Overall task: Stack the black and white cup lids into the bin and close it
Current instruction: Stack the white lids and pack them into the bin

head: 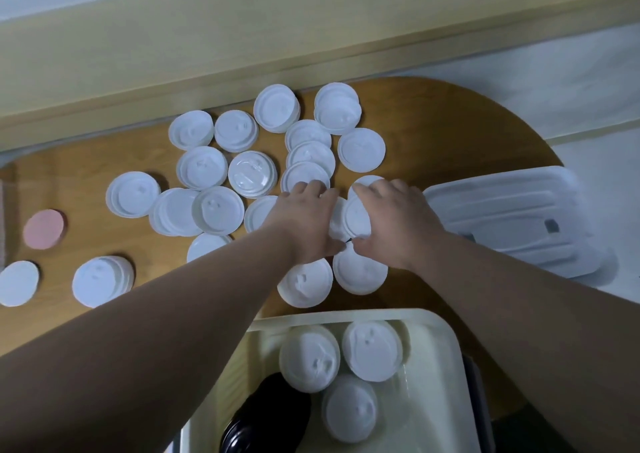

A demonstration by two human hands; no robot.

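Partway through: bin (433, 366) holds 4 stacks, my left hand (304, 224) and right hand (394, 224) each grasp lids (353, 217) mid-frame, many more wait, cover (512, 217) off at right.

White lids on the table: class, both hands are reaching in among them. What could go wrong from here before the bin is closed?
The left hand and right hand crowd over the same white lids, so a grab could scatter neighbours. The white stacks in the bin look tilted; adding more may topple them. The bin cover seems to overhang the edge of the table and might slide off.
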